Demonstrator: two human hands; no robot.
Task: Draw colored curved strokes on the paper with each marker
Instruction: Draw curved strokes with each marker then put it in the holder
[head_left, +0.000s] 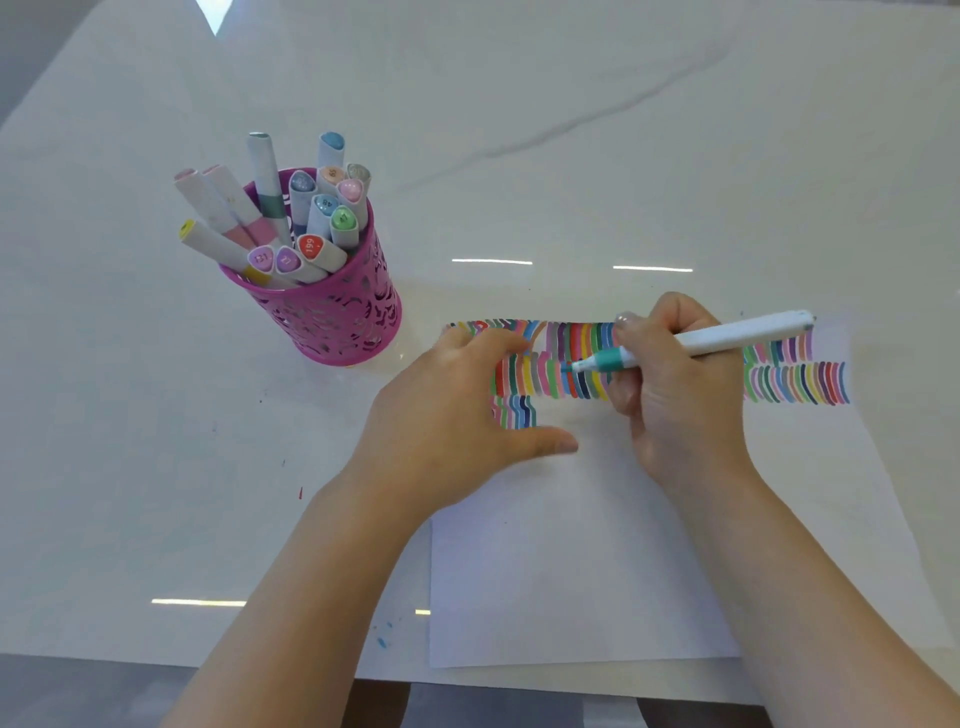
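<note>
Far left of the paper, well apart from it: pink cut-out cup upright on the white counter. Packed with capped markers, white barrels leaning outward, caps in purple, red, green, blue, pink and yellow. Small ink specks on the counter between cup and paper's left edge.

At the paper's upper left corner: left hand laid flat, palm down. Fingers straight and slightly apart over the left end of the strokes, thumb stretched out to the right along the sheet, gripping nothing, resting on the paper.

Across the paper's top: rows of short curved strokes in many colours, two long rows reaching toward the right edge, a third row only begun under the left end.

Right of centre on the paper: right hand, heel resting on the sheet, fingers clamped on a white marker with a teal collar. Uncapped teal tip pointing left, touching the paper in the second row. Barrel slanting up to the right, back end out past the hand over the top row.

Lower half of the paper plain white, near edge close to the counter's front edge.
</note>
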